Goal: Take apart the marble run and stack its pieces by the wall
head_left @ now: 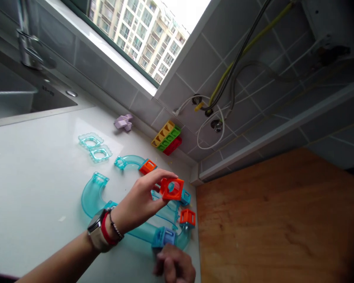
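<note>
My left hand, with a watch on its wrist, is closed around a red-orange square connector with a round hole, raised above the counter. Low in the view is my right hand, a little blurred, its fingers curled; whether they hold anything is hidden. Just above it a blue connector joins clear teal tubes. A curved teal tube lies left of my left wrist. Behind my left hand is another curved tube with an orange connector. A further orange connector sits to the right.
Two flat teal frames, a lilac block piece and stacked yellow, green and red blocks lie toward the wall. A sink is at left, a wooden board at right. Hoses and cables hang above.
</note>
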A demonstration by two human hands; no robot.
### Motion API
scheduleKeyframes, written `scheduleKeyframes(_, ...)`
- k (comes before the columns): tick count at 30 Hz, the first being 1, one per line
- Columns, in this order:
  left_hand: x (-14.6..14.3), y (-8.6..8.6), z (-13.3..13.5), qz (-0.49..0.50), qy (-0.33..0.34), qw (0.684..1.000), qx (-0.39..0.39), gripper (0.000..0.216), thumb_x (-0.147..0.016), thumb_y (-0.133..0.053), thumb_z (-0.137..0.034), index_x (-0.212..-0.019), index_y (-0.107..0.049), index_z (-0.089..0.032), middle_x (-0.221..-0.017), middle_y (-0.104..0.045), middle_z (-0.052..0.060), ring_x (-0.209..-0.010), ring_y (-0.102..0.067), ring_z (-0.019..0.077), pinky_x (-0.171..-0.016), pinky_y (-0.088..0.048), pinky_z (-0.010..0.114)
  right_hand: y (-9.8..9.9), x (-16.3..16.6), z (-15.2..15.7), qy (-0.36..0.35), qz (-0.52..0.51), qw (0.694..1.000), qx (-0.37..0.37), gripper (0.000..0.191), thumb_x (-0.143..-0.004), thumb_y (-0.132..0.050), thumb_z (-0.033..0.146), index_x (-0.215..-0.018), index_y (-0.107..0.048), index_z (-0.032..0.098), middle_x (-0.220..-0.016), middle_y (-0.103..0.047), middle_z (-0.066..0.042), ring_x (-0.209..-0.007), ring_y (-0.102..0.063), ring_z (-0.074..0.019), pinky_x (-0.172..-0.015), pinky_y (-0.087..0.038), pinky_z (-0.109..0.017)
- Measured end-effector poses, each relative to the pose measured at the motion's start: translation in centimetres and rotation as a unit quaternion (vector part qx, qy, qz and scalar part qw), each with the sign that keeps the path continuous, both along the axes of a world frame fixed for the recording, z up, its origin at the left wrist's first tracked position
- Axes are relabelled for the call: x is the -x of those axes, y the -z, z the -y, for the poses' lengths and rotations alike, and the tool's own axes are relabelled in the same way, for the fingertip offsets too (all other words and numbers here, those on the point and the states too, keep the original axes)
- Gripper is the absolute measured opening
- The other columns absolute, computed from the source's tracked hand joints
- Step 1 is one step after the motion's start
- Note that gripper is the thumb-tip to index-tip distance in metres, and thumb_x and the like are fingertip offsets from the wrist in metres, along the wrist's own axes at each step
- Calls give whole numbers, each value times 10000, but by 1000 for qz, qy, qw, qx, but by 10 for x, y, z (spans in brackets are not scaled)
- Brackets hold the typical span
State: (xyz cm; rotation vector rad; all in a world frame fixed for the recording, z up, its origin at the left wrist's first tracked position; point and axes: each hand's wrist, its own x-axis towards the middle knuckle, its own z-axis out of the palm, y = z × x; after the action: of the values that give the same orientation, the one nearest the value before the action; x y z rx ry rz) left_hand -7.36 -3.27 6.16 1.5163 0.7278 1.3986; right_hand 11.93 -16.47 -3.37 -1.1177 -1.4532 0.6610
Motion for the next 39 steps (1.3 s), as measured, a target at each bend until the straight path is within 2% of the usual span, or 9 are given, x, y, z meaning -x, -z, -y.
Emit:
scheduleKeyframes(4,2,1,0,2,-17,1000,3,439,-860,-758,-272,-1280,-636,-227,-1208,-706,75,-964,-691,215,-848,-591,327,-39,-39,-24,233,-8,971,62,325,-967,-602,437,-803,-702,175,-649,-634,-10,-572,-557,-139,-566,-448,-244)
scheduleKeyframes(7,3,-1,1,17,-25,1000,9,471,-853,-765,-277,-1300,-626,-225,-1223,-706,72,-949,-696,207,-853,-591,323,-40,-67,-45,302,-19,949,89,353,-923,-625,503,-853,-677,161,-697,-626,-6,-581,-531,-131,-547,-418,-234)
scheduleKeyframes(13,3,-4,2,51,-35,998,13,452,-832,-776,-260,-1267,-661,-210,-1197,-722,78,-936,-696,206,-797,-580,292,-22,-88,-56,300,87,945,99,401,-914,-594,528,-915,-698,141,-793,-691,-55,-658,-600,-166,-605,-457,-260)
scheduleKeyframes(17,3,-5,5,33,-47,998,-4,452,-841,-765,-251,-1278,-655,-212,-1202,-719,81,-957,-690,210,-812,-574,296,-22,-88,-57,276,200,934,107,365,-925,-588,483,-905,-717,142,-895,-722,-102,-804,-654,-216,-702,-491,-292)
scheduleKeyframes(23,1,-3,7,-9,-49,998,-30,449,-859,-750,-261,-1293,-639,-224,-1186,-717,74,-965,-682,208,-814,-569,296,-28,-92,-63,260,327,896,155,304,-896,-620,452,-903,-737,171,-897,-712,-88,-741,-635,-204,-678,-474,-298)
scheduleKeyframes(28,0,-1,4,-8,-46,999,-28,467,-869,-734,-262,-1321,-623,-226,-1204,-707,80,-996,-676,220,-825,-571,306,-35,-94,-68,250,370,876,182,300,-828,-679,489,-883,-723,197,-910,-705,-86,-788,-665,-230,-697,-485,-306)
scheduleKeyframes(32,0,0,4,-15,-54,998,-38,444,-875,-718,-238,-1307,-615,-224,-1223,-699,74,-957,-675,202,-801,-566,295,-34,-99,-67,286,370,853,233,447,-756,-745,560,-1016,-684,202,-925,-734,-103,-808,-692,-268,-665,-477,-312)
scheduleKeyframes(35,-1,0,4,-24,-48,998,-40,429,-880,-714,-232,-1295,-608,-222,-1186,-704,63,-916,-670,186,-790,-562,289,-29,-102,-66,252,366,847,291,488,-777,-704,633,-1008,-701,203,-840,-755,-105,-773,-707,-290,-622,-453,-314)
scheduleKeyframes(39,-1,0,3,-21,-49,998,-41,420,-876,-714,-222,-1284,-615,-219,-1173,-708,62,-915,-671,186,-789,-557,284,-21,-101,-65,236,384,838,307,507,-762,-702,655,-1001,-717,209,-847,-769,-118,-812,-718,-320,-626,-446,-324)
